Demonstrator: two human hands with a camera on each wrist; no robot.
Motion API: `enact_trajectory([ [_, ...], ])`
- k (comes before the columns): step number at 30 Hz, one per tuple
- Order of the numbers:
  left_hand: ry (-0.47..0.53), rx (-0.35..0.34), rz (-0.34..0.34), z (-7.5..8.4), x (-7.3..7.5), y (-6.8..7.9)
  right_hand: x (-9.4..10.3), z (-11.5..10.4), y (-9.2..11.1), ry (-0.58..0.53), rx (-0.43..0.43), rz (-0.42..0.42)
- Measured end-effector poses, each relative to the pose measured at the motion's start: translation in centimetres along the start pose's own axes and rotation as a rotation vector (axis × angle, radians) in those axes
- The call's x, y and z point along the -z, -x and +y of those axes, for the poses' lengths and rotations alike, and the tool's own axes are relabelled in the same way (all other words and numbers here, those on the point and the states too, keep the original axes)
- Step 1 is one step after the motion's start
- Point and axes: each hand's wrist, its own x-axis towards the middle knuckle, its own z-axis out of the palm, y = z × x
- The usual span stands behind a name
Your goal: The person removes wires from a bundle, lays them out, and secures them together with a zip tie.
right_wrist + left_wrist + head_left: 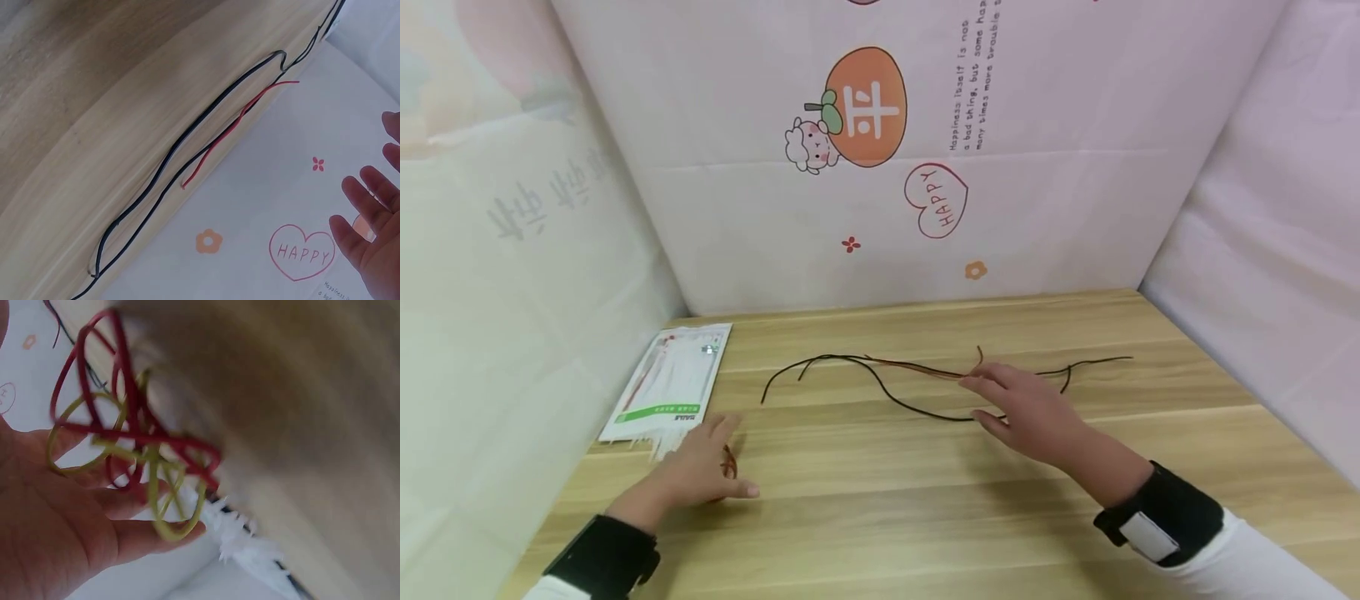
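Note:
My left hand (696,471) is at the table's left side, fingers spread, over a small tangle of wire (728,462). In the left wrist view the tangle shows loops of red wire (128,375) and yellow-green wire (164,531), overlapping the fingers, which are not curled round them. My right hand (1026,412) hovers palm down with loosely extended fingers above long black wires (917,408). A short red wire (234,122) lies along the black ones. In the right wrist view the right hand (375,219) holds nothing.
At the left back lies a white packet with a green stripe (662,408), white fringe-like strands (668,442) at its near edge. The wooden table (865,533) is bounded by a printed white cloth (737,208) behind and cloth walls at both sides.

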Motion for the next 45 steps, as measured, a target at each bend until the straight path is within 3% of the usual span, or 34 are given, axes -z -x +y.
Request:
enact_trajectory([
  [5, -0.006, 0.008, 0.01, -0.7, -1.3, -0.6, -0.5, -0.3, -0.2, -0.013, 0.008, -0.001],
  [10, -0.07, -0.005, 0.029, -0.6, -1.3, -1.0, -0.8, -0.3, -0.3, -0.013, 0.012, 0.003],
  [15, -0.029, -0.043, 0.061, -0.4, -1.1, -0.9, -1.0, -0.3, -0.4, -0.022, 0.0, -0.017],
  [24, 0.092, 0.061, 0.152, 1.1, -0.4, -1.3, -1.1, -0.5, -0.6, -0.043, 0.003, -0.013],
  [28, 0.09, 0.023, 0.176, 3.4, 0.0, -2.4, -1.2, -1.0, -1.2, -0.054, 0.035, 0.013],
  [33, 0.151, -0.173, 0.203, 8.3, -1.0, -4.4, -1.5, -2.4, -2.8, -0.092, 0.092, 0.034],
  [40, 0.27, -0.438, 0.018, 15.7, -3.0, -6.8, -2.1, -4.8, -5.2, -0.179, 0.227, 0.086],
  [42, 0.291, -0.496, -0.018, 17.1, -3.2, -7.2, -2.2, -5.1, -5.4, -0.187, 0.244, 0.079],
  [45, 0.3, -0.526, -0.029, 18.3, -3.4, -7.5, -2.2, -5.1, -5.3, -0.214, 0.232, 0.063],
])
